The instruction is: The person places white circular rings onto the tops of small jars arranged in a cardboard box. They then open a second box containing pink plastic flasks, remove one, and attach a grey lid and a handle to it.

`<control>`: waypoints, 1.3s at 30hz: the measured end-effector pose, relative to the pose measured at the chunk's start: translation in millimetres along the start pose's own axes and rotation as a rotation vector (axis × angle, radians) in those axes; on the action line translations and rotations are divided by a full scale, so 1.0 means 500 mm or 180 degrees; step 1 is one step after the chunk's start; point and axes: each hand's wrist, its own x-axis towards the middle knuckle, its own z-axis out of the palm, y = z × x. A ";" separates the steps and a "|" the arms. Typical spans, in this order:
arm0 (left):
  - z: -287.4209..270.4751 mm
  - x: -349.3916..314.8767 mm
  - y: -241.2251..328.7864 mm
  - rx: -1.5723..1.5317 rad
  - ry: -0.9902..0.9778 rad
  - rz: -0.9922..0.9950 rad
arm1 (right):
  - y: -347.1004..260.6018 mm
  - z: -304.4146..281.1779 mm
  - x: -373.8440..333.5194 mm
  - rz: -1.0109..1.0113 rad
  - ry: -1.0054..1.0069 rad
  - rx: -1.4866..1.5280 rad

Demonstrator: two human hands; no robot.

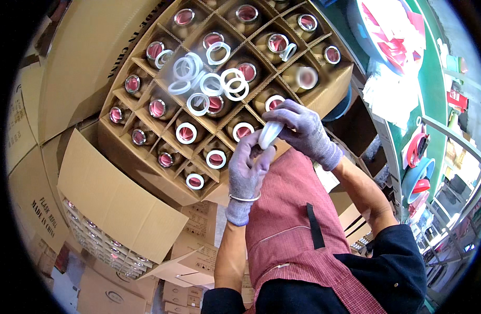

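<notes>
Between my two gloved hands is a white translucent plastic ring point(270, 134), seen nearly edge-on. My left hand point(244, 170) pinches its lower left side, and my right hand point(306, 131) grips its upper right side. Both hands are over the near right edge of an open carton point(332, 86) split by cardboard dividers. Glass flask refills point(157, 108) stand upright in its cells, with pink showing at their mouths. Several near mouths carry a white ring point(186, 133). A loose pile of similar rings point(212, 85) rests across the dividers and mouths in the middle.
A cardboard flap point(120, 196) hangs at the near left, above another carton of flasks point(107, 243). Tall cartons point(88, 57) stand left. On the right, a green table point(431, 78) holds a tub of pink pieces point(392, 31), a white plastic bag point(389, 97) and a blue basin point(416, 178).
</notes>
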 end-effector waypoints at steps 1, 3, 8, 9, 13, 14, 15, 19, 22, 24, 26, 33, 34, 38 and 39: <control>0.001 0.000 0.002 0.0127 -0.0057 0.0051 | -0.005 0.001 -0.005 0.0151 0.0140 0.0130; -0.006 -0.002 0.002 0.0283 -0.0087 -0.0076 | -0.015 0.003 -0.010 0.0388 0.0076 0.0247; -0.027 -0.005 0.000 0.0417 0.0285 0.0060 | -0.013 0.042 -0.037 0.1177 0.0328 0.2095; -0.034 -0.008 0.003 -0.0067 0.0615 -0.0019 | 0.002 0.041 -0.036 0.1068 0.0469 0.2118; -0.199 -0.025 -0.042 0.0766 0.2179 0.0932 | 0.022 0.010 -0.038 0.2126 0.0901 0.2393; -0.257 -0.028 -0.049 0.1463 0.2490 0.1092 | 0.031 0.010 -0.050 0.1839 0.0774 0.2633; -0.284 -0.029 -0.020 0.2522 0.2715 0.0994 | 0.021 0.018 -0.052 0.1954 0.0678 0.2625; -0.416 -0.041 -0.025 0.4893 0.2621 0.0664 | 0.014 0.064 -0.080 0.2146 0.0237 0.2774; -0.422 -0.048 -0.050 0.4967 0.2383 0.0732 | 0.006 0.095 -0.083 0.2014 0.0068 0.2619; -0.422 -0.043 -0.065 0.5064 0.2432 0.0955 | 0.002 0.108 -0.078 0.2118 -0.0077 0.2691; -0.438 -0.040 -0.071 0.4964 0.2309 0.0768 | -0.009 0.104 -0.072 0.2199 -0.0456 0.2613; -0.327 -0.052 0.008 0.5524 0.1771 0.0532 | -0.042 0.135 -0.015 0.1770 -0.0289 0.1897; -0.274 -0.054 0.030 0.4988 0.1649 0.0719 | -0.042 0.144 -0.012 0.1495 -0.0225 0.1714; -0.148 -0.070 0.019 0.1321 0.0678 -0.0496 | -0.062 0.165 -0.001 0.0454 -0.0355 0.0408; -0.143 -0.065 0.020 0.0961 0.0607 -0.0614 | -0.066 0.166 -0.004 0.0623 -0.0380 0.0387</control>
